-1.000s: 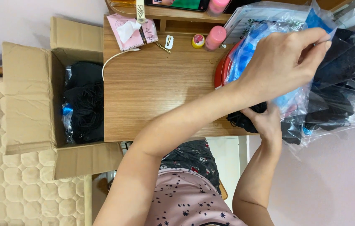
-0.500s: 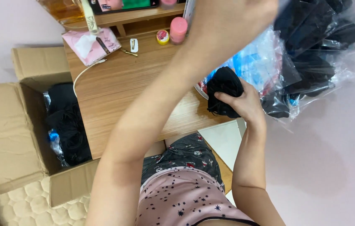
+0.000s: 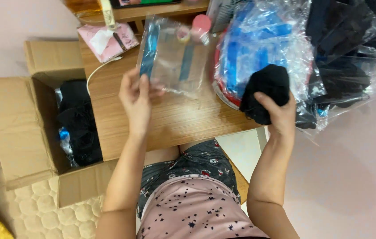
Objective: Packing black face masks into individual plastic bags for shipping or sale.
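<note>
We find the left hand (image 3: 135, 99) pinching an empty clear bag (image 3: 174, 55) above the desk (image 3: 174, 119), mouth presented; the right hand (image 3: 279, 116) clutches a black garment (image 3: 265, 90) alongside, apparently for insertion.

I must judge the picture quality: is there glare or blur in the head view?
Head view: soft, even light; white glare on the clear bag in the left hand and the plastic pile; right hand and black cloth reasonably sharp; top edge slightly blurred.
</note>
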